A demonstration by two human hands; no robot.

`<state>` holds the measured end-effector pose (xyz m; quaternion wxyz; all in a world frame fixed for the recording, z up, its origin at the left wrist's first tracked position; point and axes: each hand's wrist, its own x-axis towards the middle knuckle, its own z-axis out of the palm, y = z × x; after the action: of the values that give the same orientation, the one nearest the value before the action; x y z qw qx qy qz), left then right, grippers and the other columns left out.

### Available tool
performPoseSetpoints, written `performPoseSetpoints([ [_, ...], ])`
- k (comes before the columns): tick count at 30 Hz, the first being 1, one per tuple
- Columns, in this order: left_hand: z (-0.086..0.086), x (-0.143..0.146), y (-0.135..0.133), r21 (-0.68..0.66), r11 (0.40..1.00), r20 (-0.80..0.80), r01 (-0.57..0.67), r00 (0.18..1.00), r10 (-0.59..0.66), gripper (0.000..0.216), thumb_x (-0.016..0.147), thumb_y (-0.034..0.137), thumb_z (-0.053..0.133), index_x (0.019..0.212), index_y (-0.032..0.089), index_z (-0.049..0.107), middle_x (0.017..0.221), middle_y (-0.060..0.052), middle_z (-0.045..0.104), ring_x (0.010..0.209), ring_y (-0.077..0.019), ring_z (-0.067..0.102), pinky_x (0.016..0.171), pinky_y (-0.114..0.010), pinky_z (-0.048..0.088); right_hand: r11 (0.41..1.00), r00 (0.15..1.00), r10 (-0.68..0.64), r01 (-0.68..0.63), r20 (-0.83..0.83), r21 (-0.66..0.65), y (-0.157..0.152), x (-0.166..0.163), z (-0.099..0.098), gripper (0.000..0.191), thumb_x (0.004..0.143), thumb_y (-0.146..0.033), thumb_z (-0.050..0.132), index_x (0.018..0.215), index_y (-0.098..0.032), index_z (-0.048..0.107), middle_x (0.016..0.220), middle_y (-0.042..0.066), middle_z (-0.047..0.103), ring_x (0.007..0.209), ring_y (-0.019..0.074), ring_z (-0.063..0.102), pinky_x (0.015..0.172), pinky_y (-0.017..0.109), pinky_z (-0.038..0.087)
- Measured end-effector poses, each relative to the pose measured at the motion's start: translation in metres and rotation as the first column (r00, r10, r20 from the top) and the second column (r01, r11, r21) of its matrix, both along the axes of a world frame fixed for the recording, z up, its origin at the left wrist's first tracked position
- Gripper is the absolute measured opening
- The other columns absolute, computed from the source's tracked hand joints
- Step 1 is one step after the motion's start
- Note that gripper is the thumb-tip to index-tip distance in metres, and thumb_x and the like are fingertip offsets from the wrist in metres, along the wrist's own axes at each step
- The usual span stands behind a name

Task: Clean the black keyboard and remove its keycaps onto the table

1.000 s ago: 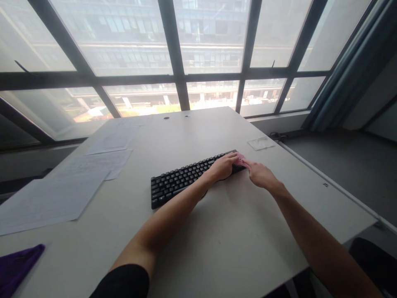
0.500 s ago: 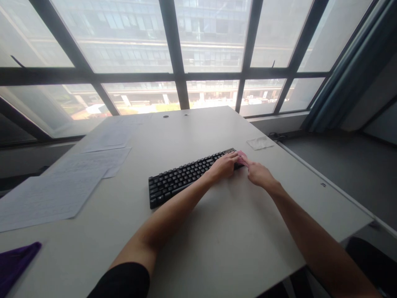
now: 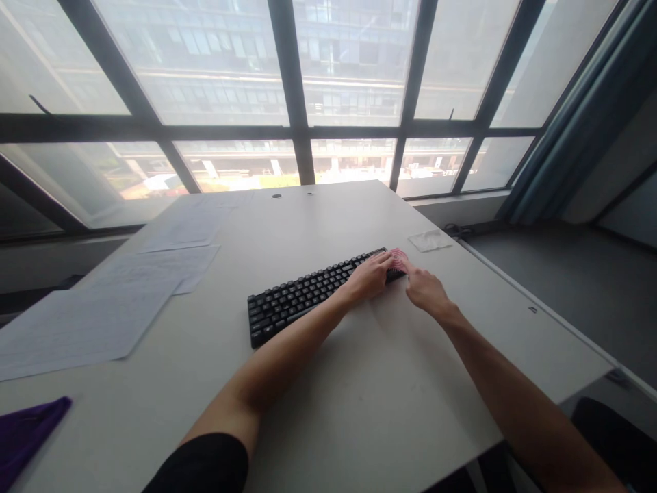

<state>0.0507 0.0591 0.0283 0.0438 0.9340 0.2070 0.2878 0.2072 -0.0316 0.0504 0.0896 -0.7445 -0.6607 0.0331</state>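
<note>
A black keyboard (image 3: 298, 296) lies at a slant on the white table, its right end farther from me. Over that right end my left hand (image 3: 368, 275) lies with its fingers stretched forward, fingertips at the left edge of a small pink thing with curved ring-like lines (image 3: 397, 258). My right hand (image 3: 427, 290) comes from the right with most fingers curled and the index finger reaching onto the pink thing, which it appears to grip at the near side. The exact kind of the pink thing is too small to tell. My left forearm covers part of the keyboard's front edge.
Printed paper sheets (image 3: 97, 322) lie along the table's left side. A purple cloth-like item (image 3: 33, 435) is at the lower left corner. A thin whitish sheet or wipe (image 3: 430, 240) lies beyond my hands, near the table's right edge. Large windows stand behind.
My right hand has shifted very slightly left against the pink thing. The left hand and keyboard stay in place; the whole view has tilted a little.
</note>
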Motion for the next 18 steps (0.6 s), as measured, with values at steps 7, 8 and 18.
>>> performPoseSetpoints([
  [7,-0.001,-0.001,0.007,-0.022,0.991,0.004,-0.131,0.991,0.131,0.040,0.093,0.009,0.037,0.127,0.017,0.055,0.142,-0.010,0.055,0.137,-0.0200,0.047,0.115,-0.038,0.038,0.997,0.999,0.020,-0.018,-0.029,0.069,0.020,-0.009,-0.011,0.057,0.096,-0.015,0.034,0.151,-0.025,0.039,0.122,0.014,0.066,0.106,0.0263,0.066,0.088,0.033,0.046],
  [8,-0.003,-0.002,0.008,-0.024,0.991,-0.016,-0.134,0.991,0.133,0.039,0.093,0.010,0.037,0.126,0.016,0.056,0.142,-0.011,0.055,0.137,-0.0203,0.046,0.116,-0.038,0.037,0.998,1.000,0.024,-0.023,-0.014,0.061,0.021,-0.010,-0.011,0.056,0.096,-0.015,0.034,0.150,-0.027,0.041,0.122,0.014,0.067,0.105,0.0266,0.066,0.088,0.033,0.047],
  [18,-0.004,-0.006,0.011,-0.069,0.992,-0.071,-0.106,0.992,0.101,0.044,0.092,0.010,0.038,0.134,0.016,0.052,0.147,-0.013,0.050,0.142,-0.0220,0.040,0.117,-0.042,0.035,0.997,1.000,0.003,-0.003,0.010,0.073,0.023,-0.011,-0.010,0.053,0.097,-0.019,0.034,0.149,-0.026,0.043,0.119,0.015,0.068,0.104,0.0276,0.066,0.087,0.033,0.046],
])
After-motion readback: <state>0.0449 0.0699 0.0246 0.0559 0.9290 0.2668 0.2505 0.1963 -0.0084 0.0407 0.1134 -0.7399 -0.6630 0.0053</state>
